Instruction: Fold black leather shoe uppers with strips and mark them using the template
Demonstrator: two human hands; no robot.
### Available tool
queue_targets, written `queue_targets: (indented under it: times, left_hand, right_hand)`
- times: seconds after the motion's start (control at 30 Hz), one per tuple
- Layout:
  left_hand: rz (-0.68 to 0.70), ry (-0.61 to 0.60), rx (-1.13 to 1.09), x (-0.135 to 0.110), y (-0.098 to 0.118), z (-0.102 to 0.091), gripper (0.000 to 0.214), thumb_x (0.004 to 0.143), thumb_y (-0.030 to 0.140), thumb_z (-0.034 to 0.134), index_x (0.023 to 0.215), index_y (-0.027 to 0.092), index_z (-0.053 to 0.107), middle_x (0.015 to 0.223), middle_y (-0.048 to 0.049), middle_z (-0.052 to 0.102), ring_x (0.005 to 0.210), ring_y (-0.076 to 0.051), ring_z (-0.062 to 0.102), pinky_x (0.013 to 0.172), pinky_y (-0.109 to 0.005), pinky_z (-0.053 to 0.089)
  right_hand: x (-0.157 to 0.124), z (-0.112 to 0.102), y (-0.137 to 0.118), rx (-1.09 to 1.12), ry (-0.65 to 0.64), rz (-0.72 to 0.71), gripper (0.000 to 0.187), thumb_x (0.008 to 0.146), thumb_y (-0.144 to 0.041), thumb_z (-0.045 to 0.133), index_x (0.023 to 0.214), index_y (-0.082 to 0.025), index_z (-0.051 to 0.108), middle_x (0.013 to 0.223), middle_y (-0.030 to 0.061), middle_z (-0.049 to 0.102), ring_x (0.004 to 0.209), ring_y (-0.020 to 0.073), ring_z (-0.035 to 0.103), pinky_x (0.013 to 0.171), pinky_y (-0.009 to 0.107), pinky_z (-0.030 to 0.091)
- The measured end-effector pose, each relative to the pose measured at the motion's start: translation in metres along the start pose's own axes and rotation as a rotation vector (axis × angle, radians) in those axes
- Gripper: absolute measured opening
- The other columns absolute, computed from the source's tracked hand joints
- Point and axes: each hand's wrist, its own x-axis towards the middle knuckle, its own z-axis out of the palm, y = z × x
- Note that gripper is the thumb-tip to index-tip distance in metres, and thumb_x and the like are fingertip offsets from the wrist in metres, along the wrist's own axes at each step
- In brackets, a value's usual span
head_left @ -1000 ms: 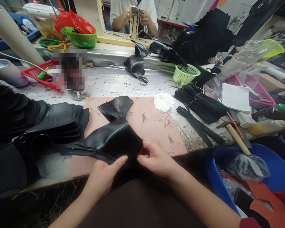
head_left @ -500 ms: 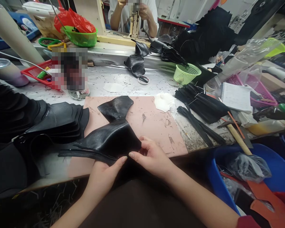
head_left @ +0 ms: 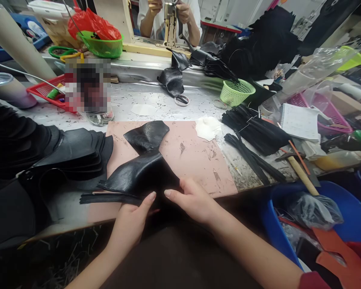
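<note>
A black leather piece [head_left: 138,174] with a zipper [head_left: 108,197] along its lower edge lies on the pink mat [head_left: 195,156] at the table's near edge. My left hand [head_left: 132,222] grips its lower edge from below, thumb on top. My right hand [head_left: 194,200] pinches the piece's right corner, fingers closed on it. Another black leather piece [head_left: 147,135] lies flat on the mat just behind.
A stack of black leather pieces [head_left: 75,150] sits left of the mat. Black strips [head_left: 252,132], a hammer [head_left: 301,174], a notebook [head_left: 299,122] and a green basket [head_left: 236,92] lie to the right. A blue tub [head_left: 343,212] stands lower right. A person works a machine [head_left: 170,20] across the table.
The leather piece has been pulled nearer the table edge and folded tighter. Both my hands shifted slightly along its lower edge, thumbs coming closer together.
</note>
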Motion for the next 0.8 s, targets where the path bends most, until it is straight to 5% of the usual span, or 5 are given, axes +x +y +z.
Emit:
queue_targets:
  times: [0.1,0.2,0.33,0.6,0.8]
  left_hand:
    - [0.002,-0.012,-0.024,0.001,-0.005,-0.001,0.028,0.052,0.042,0.077,0.051,0.019,0.062,0.036,0.0006,0.055,0.065,-0.027,0.066,0.058,-0.031,0.053]
    - [0.076,-0.088,-0.091,0.004,-0.014,-0.003,0.031,0.056,0.039,0.076,0.075,0.015,0.068,0.070,-0.0054,0.072,0.089,-0.030,0.065,0.074,-0.035,0.054]
    - [0.141,-0.148,-0.140,0.009,-0.026,-0.006,0.047,0.062,0.033,0.075,0.102,0.013,0.063,0.103,-0.0091,0.070,0.104,-0.029,0.060,0.091,-0.042,0.047]
    - [0.178,-0.105,-0.131,0.004,-0.027,-0.002,0.061,0.066,0.035,0.072,0.119,0.012,0.053,0.109,-0.0114,0.067,0.108,-0.030,0.057,0.098,-0.046,0.041]
    - [0.178,-0.069,-0.024,0.002,-0.021,0.001,0.053,0.065,0.036,0.073,0.111,0.013,0.059,0.106,-0.0094,0.068,0.107,-0.028,0.058,0.096,-0.040,0.043]
  right_hand:
    - [0.001,0.000,0.002,0.017,-0.002,-0.010,0.015,0.078,-0.028,0.057,0.075,-0.015,0.064,0.064,-0.0005,0.060,0.062,0.0138,0.054,0.054,0.022,0.042]
    - [0.001,0.001,0.003,0.039,0.017,-0.030,0.015,0.077,-0.026,0.056,0.076,-0.014,0.065,0.064,0.0003,0.061,0.063,0.0143,0.055,0.055,0.022,0.042]
    - [0.000,0.004,0.004,0.062,0.047,-0.047,0.014,0.076,-0.024,0.057,0.072,-0.014,0.065,0.064,0.0014,0.062,0.063,0.0155,0.056,0.055,0.024,0.043]
    - [0.000,0.007,0.003,0.115,0.053,-0.092,0.012,0.075,-0.022,0.058,0.073,-0.014,0.067,0.068,0.0019,0.064,0.068,0.0166,0.057,0.059,0.025,0.045]
    - [0.000,0.010,0.003,0.117,0.077,-0.131,0.008,0.075,-0.019,0.057,0.071,-0.015,0.064,0.075,0.0025,0.061,0.073,0.0164,0.056,0.063,0.026,0.046]
